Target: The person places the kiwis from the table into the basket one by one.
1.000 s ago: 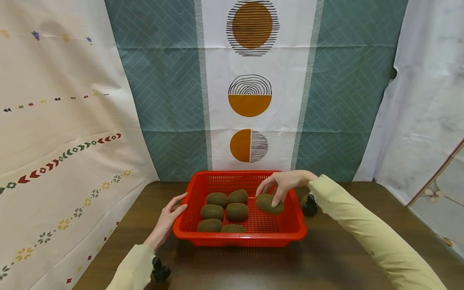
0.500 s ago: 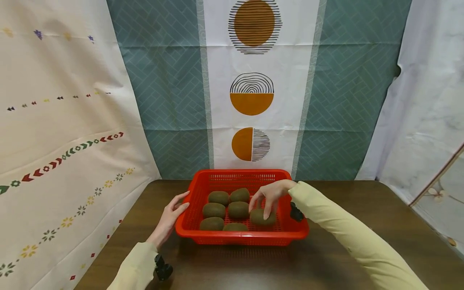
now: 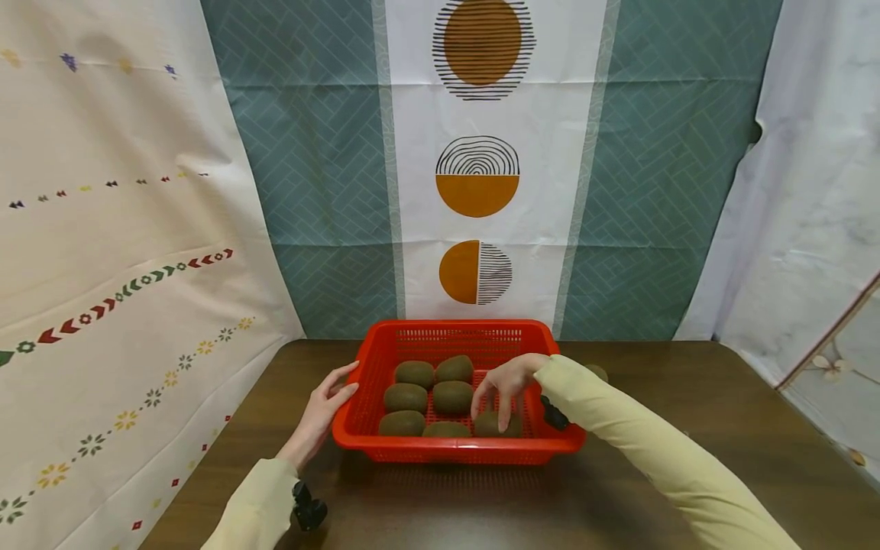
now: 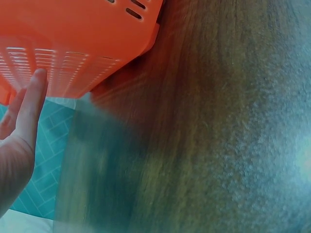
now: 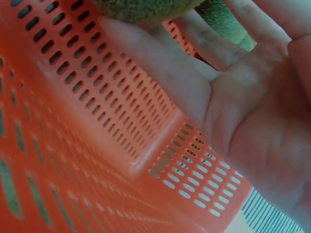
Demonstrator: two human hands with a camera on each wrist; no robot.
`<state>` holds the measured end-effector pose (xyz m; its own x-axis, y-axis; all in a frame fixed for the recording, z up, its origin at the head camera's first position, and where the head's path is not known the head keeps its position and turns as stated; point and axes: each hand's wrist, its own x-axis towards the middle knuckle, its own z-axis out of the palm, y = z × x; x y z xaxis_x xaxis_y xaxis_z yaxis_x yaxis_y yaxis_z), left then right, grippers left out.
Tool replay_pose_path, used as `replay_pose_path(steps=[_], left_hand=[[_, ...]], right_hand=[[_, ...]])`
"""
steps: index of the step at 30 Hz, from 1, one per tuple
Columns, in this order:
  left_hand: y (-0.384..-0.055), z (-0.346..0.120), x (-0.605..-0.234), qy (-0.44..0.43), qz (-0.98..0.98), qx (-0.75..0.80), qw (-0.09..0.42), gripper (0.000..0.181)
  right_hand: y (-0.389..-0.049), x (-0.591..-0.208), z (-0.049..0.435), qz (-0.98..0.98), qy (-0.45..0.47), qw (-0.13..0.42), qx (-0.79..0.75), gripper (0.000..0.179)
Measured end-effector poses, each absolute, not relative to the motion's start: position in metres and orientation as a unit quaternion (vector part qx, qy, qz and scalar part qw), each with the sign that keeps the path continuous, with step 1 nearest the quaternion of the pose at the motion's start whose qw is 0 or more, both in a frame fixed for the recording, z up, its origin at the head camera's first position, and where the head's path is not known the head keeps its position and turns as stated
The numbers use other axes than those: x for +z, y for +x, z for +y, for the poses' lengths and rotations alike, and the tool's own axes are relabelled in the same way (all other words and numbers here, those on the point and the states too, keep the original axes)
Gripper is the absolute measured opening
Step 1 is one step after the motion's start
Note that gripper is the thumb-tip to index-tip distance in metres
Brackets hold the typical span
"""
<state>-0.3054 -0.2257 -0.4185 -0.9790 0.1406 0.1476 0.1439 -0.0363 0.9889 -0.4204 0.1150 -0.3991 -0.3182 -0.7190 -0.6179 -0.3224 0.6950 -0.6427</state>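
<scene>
In the head view a red slotted plastic basket (image 3: pixel 454 443) holds several brown kiwis (image 3: pixel 452 398), most of them in its left and middle. My right hand (image 3: pixel 509 384) reaches down into the basket's front right part, its thumb and fingers about a kiwi (image 3: pixel 486 425) low by the front wall. The right wrist view shows a fingertip against that fuzzy kiwi (image 5: pixel 146 8), most of which lies out of frame. My left hand (image 3: pixel 321 409) rests its extended fingers on the basket's left rim; the left wrist view shows a finger (image 4: pixel 33 104) along the basket's outer wall.
Another kiwi (image 3: pixel 596 372) lies on the dark wooden table (image 3: pixel 660 443), right of the basket and partly behind the right sleeve. A patterned cloth (image 3: pixel 474 191) hangs right behind the basket. A cream cloth (image 3: pixel 137 305) borders the left side.
My right hand has carried the kiwi left and down, from above the basket's right side to low by the front wall. The left hand stays on the rim.
</scene>
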Motion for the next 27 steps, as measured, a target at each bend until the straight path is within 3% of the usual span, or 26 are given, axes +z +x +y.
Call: replay_pose_path(steps=[4, 9, 18, 22, 27], left_hand=[[-0.305, -0.225, -0.418, -0.102, -0.693, -0.713, 0.002, 0.047], [-0.305, -0.224, -0.415, -0.099, -0.696, -0.711, -0.006, 0.047], [-0.315, -0.230, -0.429, -0.103, -0.696, -0.711, 0.006, 0.047], [-0.320, -0.233, -0.439, -0.100, -0.703, -0.704, 0.018, 0.046], [-0.319, -0.233, -0.441, -0.105, -0.703, -0.703, 0.024, 0.046]], right_hand=[[-0.431, -0.417, 0.117, 0.786, -0.342, 0.477, -0.195, 0.046], [-0.404, -0.391, 0.110, 0.784, -0.304, 0.496, -0.219, 0.043], [-0.390, -0.375, 0.109, 0.789, -0.307, 0.489, -0.208, 0.046], [-0.387, -0.365, 0.110, 0.806, -0.308, 0.458, -0.215, 0.043], [-0.383, -0.349, 0.116, 0.825, -0.336, 0.378, -0.254, 0.036]])
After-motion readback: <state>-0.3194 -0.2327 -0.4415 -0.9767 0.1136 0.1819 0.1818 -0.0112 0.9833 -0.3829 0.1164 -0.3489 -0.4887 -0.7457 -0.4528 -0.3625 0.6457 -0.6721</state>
